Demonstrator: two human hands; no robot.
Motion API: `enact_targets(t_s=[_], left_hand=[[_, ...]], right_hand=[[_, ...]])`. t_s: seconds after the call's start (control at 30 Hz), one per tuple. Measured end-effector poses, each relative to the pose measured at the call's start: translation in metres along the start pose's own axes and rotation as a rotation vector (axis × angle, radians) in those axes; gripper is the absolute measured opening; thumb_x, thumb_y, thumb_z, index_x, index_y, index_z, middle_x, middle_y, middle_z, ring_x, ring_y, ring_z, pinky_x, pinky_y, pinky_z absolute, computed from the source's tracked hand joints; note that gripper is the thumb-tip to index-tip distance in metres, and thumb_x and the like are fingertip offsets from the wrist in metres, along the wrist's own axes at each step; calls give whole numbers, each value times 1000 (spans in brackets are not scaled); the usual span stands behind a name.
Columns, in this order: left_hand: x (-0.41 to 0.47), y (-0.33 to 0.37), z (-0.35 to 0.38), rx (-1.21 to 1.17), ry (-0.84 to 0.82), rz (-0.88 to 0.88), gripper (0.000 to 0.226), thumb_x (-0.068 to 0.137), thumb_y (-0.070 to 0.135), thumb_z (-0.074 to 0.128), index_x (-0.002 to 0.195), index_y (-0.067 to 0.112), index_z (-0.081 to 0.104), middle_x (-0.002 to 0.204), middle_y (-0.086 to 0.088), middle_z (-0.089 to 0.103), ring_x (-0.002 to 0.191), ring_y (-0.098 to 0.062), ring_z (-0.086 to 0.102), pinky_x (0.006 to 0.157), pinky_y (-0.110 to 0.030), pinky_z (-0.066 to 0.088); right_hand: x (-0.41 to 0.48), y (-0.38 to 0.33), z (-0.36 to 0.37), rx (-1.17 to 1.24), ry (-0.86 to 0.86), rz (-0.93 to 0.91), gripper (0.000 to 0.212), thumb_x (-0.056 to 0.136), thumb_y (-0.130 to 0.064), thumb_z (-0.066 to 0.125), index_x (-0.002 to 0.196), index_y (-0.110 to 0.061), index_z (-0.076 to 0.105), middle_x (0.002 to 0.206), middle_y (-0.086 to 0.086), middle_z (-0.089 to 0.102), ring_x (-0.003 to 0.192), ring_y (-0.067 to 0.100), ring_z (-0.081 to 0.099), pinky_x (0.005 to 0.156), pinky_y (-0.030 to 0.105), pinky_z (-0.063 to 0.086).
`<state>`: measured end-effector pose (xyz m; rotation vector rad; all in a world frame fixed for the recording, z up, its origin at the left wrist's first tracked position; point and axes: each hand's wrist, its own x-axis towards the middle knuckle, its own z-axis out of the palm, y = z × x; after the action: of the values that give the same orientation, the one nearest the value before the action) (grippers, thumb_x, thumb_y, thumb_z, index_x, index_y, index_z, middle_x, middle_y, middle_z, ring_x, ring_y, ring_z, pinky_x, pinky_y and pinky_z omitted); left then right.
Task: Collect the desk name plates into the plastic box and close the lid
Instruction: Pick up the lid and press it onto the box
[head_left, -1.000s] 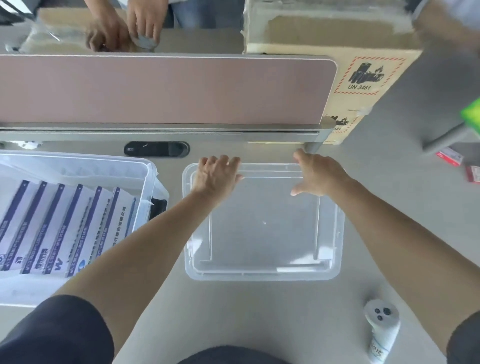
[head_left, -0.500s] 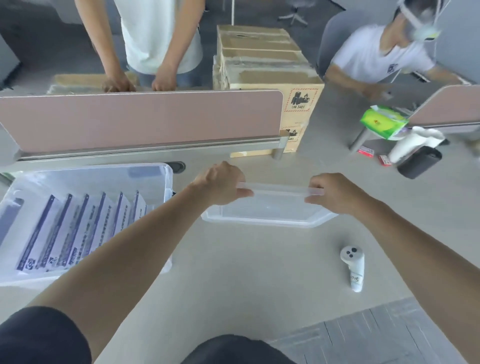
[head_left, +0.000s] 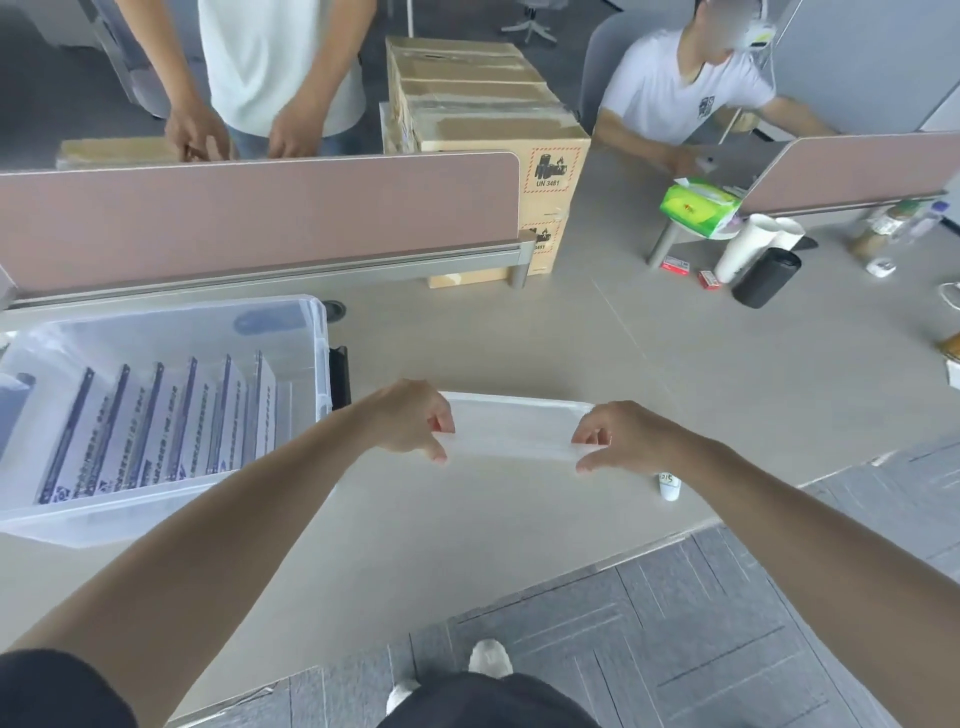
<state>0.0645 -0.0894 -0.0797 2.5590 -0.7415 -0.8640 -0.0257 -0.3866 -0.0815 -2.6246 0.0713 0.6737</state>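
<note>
Pale grey desk (head_left: 519, 332) under office light, backed by a pinkish partition (head_left: 260, 218), with cardboard cartons (head_left: 483, 130) behind it and two other people busy beyond. At far left, clear plastic box (head_left: 311, 332) standing open on the desk, desk name plates (head_left: 156, 421) filed upright inside in a close row, white faces with dark blue stripes leaning slightly. Just right of the box, left hand (head_left: 410, 418) closed around the near-left edge of the lid (head_left: 514, 426), thumb under and fingers curled over the rim. Lid itself held off the desk between both hands, translucent, thin and broad, seen almost edge-on. Further right, right hand (head_left: 618, 436) pinching the near-right edge the same way. Probably light and somewhat flexible, so likely to bow or twist if carried by one corner only; better gripped at two spread points along one long rim, as now, or at opposite short ends. Smooth plastic, likely a little slippery, so a wrap over the raised rim rather than a flat pinch. Small white handheld device (head_left: 670, 486) lying on the desk below the right hand, half hidden. Black latch (head_left: 340, 376) on the box's right end probably meant to catch the lid.
</note>
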Motion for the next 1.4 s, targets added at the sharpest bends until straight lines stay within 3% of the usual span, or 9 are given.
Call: enact_targets(t_s=[0.17, 0.27, 0.37, 0.47, 0.63, 0.8, 1.0, 1.13, 1.4], left_hand=[[3, 18, 4, -10, 71, -51, 29, 67, 27, 85, 91, 25, 67, 99, 5, 64, 88, -19, 60, 62, -24, 41], [9, 38, -1, 20, 171, -49, 29, 69, 28, 84, 93, 26, 69, 100, 7, 63, 86, -16, 57, 57, -22, 37], [18, 56, -10, 56, 299, -45, 27, 71, 30, 82, 94, 29, 69, 100, 10, 61, 83, -14, 55, 58, -21, 37], [23, 60, -23, 82, 428, -71, 26, 72, 34, 80, 94, 36, 66, 101, 15, 59, 87, -16, 59, 71, -27, 46], [-5, 44, -34, 148, 568, -137, 25, 73, 29, 80, 96, 29, 69, 97, 13, 58, 87, -13, 56, 78, -29, 47], [-60, -3, -35, 118, 651, -337, 27, 73, 25, 80, 98, 30, 72, 96, 16, 61, 88, -13, 59, 72, -28, 46], [-136, -69, -21, 154, 728, -420, 29, 73, 23, 81, 101, 24, 72, 102, 6, 67, 93, -20, 64, 75, -33, 51], [-182, -130, -15, 134, 760, -440, 29, 73, 24, 81, 100, 24, 71, 102, 4, 67, 96, -22, 63, 80, -39, 53], [-247, -270, -10, 96, 752, -377, 32, 76, 29, 78, 107, 28, 69, 109, 9, 65, 102, -21, 60, 82, -30, 48]], right_hand=[[0, 4, -12, -42, -11, -13, 19, 69, -38, 85, 79, -29, 72, 79, -13, 66, 75, 14, 65, 66, 33, 53], [-5, 18, -29, -65, 52, -60, 20, 72, -37, 84, 82, -27, 69, 80, -14, 62, 73, 6, 60, 60, 22, 43], [-3, 35, -46, -76, 146, -86, 22, 76, -35, 81, 91, -24, 68, 88, -11, 60, 82, 10, 59, 69, 23, 44], [8, 41, -55, -35, 271, -135, 30, 79, -32, 80, 102, -18, 67, 95, -9, 57, 92, 13, 57, 78, 25, 44], [35, 13, -52, -9, 369, -309, 26, 81, -30, 78, 99, -16, 67, 98, -7, 57, 93, 14, 55, 83, 30, 46], [62, -52, -35, -94, 311, -517, 28, 86, -33, 72, 104, -12, 67, 106, -1, 60, 104, 17, 54, 90, 33, 45], [77, -148, 0, -226, 290, -706, 24, 88, -32, 71, 93, -10, 63, 89, -3, 48, 91, 19, 47, 73, 28, 31], [85, -217, 36, -262, 296, -743, 23, 87, -29, 72, 91, -8, 63, 89, -3, 48, 88, 15, 42, 72, 25, 29], [92, -341, 110, -355, 282, -670, 24, 88, -31, 71, 91, -8, 62, 89, -2, 50, 90, 18, 45, 75, 26, 33]])
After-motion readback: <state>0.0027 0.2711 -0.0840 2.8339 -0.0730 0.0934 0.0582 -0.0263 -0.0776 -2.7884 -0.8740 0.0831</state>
